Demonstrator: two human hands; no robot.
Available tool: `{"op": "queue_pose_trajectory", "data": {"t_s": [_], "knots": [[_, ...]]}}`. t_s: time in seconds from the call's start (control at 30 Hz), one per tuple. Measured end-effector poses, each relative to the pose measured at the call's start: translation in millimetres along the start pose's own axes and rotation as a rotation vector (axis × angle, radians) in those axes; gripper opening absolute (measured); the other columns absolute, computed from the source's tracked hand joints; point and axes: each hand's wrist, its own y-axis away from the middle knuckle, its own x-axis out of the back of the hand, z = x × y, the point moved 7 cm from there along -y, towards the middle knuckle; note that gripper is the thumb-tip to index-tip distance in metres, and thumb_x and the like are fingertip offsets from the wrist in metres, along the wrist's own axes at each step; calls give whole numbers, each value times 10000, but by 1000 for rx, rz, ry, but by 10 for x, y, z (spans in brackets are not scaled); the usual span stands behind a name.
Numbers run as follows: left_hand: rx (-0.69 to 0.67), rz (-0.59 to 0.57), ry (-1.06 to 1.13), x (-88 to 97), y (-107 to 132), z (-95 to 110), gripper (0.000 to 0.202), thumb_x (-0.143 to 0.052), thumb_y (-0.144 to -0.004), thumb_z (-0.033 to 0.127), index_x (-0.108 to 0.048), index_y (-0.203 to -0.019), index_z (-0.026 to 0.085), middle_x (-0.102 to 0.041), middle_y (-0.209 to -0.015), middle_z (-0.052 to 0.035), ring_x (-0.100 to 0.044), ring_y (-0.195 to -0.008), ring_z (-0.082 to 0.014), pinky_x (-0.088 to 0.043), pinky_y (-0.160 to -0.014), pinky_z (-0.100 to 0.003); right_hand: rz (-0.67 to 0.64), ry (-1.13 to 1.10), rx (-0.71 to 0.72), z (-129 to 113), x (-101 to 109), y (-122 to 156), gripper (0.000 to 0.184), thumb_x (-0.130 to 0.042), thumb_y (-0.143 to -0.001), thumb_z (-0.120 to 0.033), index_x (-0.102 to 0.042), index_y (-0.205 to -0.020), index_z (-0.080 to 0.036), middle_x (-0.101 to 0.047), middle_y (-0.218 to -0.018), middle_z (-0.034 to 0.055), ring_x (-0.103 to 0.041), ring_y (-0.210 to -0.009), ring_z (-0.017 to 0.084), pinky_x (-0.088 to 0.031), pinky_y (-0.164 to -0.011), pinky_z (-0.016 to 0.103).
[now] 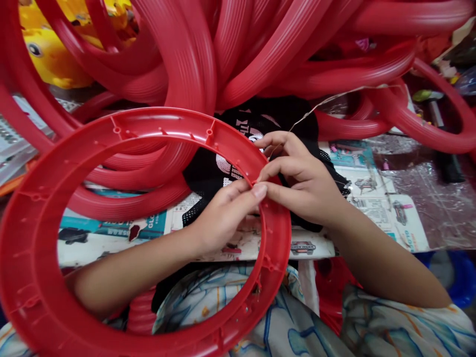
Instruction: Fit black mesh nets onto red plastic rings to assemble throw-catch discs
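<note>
A red plastic ring [36, 258], its ribbed hollow side facing up, lies tilted across my lap and the work surface. My left forearm passes through its opening. My left hand [223, 213] is closed on the inner rim, thumb on top. My right hand [303, 181] meets it there, thumb and forefinger pinched at the rim beside the left thumb. A thin pale string [316, 105] runs from between the right fingers toward the upper right. What lies exactly under the fingertips is too small to make out.
Several ribbed red tube rings [275, 54] are heaped across the back. Yellow toy parts with eyes [55, 57] sit at the upper left. Beneath the hands are a black printed cloth [297, 114] and printed cardboard [405, 223]. A hammer-like tool [448, 166] lies at right.
</note>
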Motion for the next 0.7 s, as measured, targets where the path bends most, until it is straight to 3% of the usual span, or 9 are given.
{"op": "queue_pose_trajectory", "data": {"t_s": [0.07, 0.17, 0.27, 0.43, 0.6, 0.7], "knots": [[-35, -7, -34, -10, -35, 42, 288, -707, -812, 392, -553, -867, 154, -642, -736, 22, -640, -647, -87, -538, -583, -165, -4, -31, -8, 15, -2, -5, 70, -717, -804, -274, -699, -776, -213, -540, -1217, 50, -552, -1085, 179, -446, -1015, 409], [-117, -47, -60, -37, -55, 124, 315, -737, -796, 269, -496, -977, 179, -645, -766, 41, -646, -649, -78, -538, -589, -155, -1, -111, -34, 28, -4, -6, 90, -746, -779, -282, -703, -751, -209, -540, -1194, 42, -557, -1036, 164, -455, -997, 398], [-155, -103, -91, -55, -55, 171, 336, -718, -811, 245, -457, -1017, 197, -645, -809, 44, -649, -663, -77, -540, -589, -158, 30, -196, -79, 39, -1, 8, 96, -765, -762, -271, -706, -726, -205, -544, -1174, 35, -556, -1030, 154, -454, -992, 383], [-88, -155, -201, -34, -50, 143, 330, -695, -824, 281, -450, -1026, 194, -618, -792, 38, -633, -637, -85, -519, -559, -167, 104, -302, -128, 45, 7, 37, 92, -819, -697, -220, -731, -722, -218, -566, -1118, 24, -542, -1077, 146, -435, -998, 331], [-51, -29, -235, -27, -61, 88, 290, -644, -797, 193, -443, -1006, 200, -581, -800, 54, -606, -625, -76, -496, -522, -164, 134, -322, -75, 44, 9, 36, 99, -811, -700, -186, -748, -748, -245, -565, -1091, 4, -544, -975, 110, -449, -954, 304], [-24, 2, -267, -107, -63, 50, 256, -588, -763, 129, -441, -966, 181, -554, -748, 56, -564, -602, -71, -488, -527, -176, 111, -297, -42, 49, -2, 32, 80, -796, -723, -198, -748, -766, -245, -555, -1104, 10, -537, -1048, 130, -422, -1014, 338]]}}
